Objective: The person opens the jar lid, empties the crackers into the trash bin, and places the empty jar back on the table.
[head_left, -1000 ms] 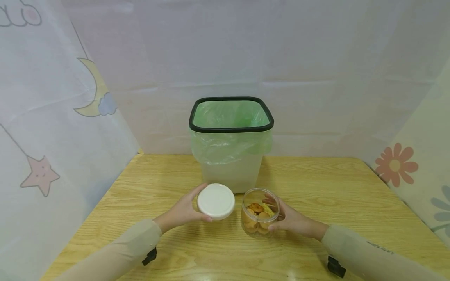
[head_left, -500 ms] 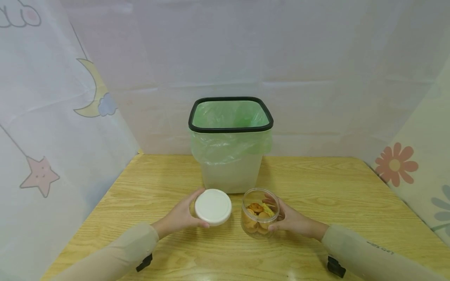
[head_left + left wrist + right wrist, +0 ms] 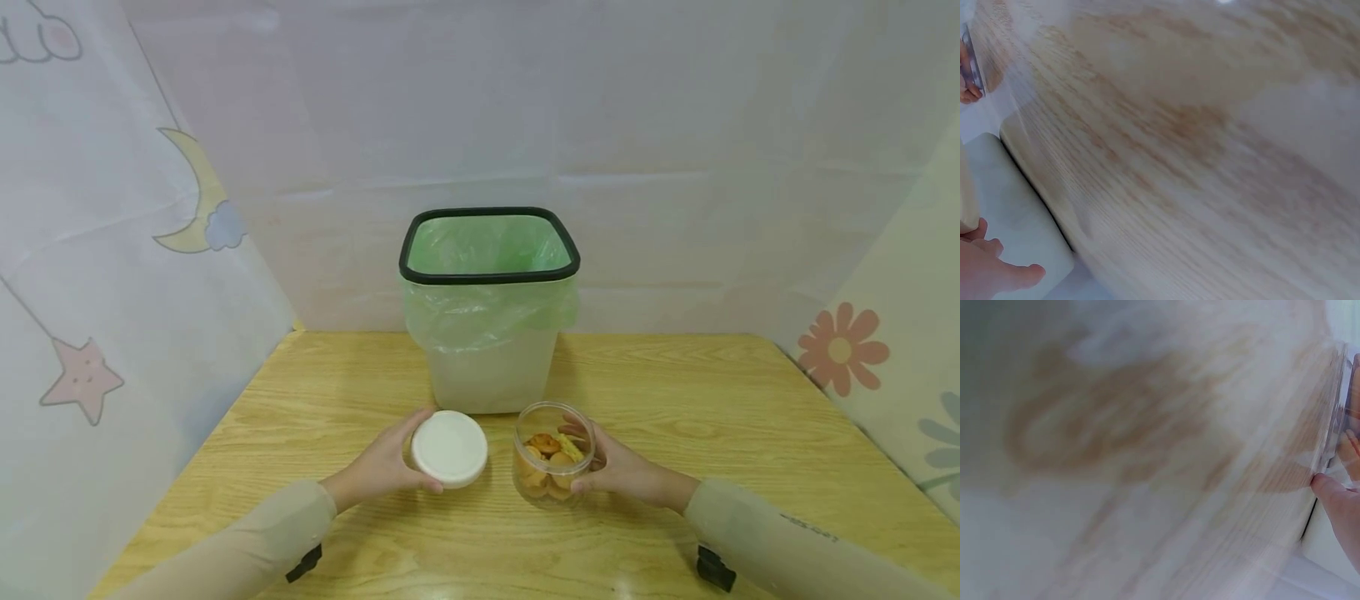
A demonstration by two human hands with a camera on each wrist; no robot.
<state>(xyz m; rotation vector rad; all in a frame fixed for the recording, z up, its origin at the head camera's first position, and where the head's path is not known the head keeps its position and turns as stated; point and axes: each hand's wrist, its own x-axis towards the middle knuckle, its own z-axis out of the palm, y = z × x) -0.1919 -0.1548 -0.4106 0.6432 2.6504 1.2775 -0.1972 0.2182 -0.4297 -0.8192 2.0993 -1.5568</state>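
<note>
A round white lid (image 3: pixel 449 448) is gripped at its left edge by the left hand (image 3: pixel 382 467), thumb in front and fingers behind. To its right stands a clear round jar (image 3: pixel 553 450) without a cover, holding several cookies (image 3: pixel 547 471). The right hand (image 3: pixel 626 471) grips the jar's right side, some fingers showing through the wall. In the left wrist view the left hand (image 3: pixel 991 269) is at the lower left corner beside part of the lid (image 3: pixel 966 194). In the right wrist view the right hand's thumb (image 3: pixel 1338 509) touches the jar (image 3: pixel 1334 419).
Behind the lid and jar stands a white bin (image 3: pixel 491 375) with a black rim (image 3: pixel 491 278) and a green liner bag (image 3: pixel 487 312) folded over it. The wooden table (image 3: pixel 660 383) is bounded by printed cloth (image 3: pixel 637 167) at the back and sides.
The left hand has moved the lid a little to the left and toward the table's near side. The right hand and the jar are nearly unmoved.
</note>
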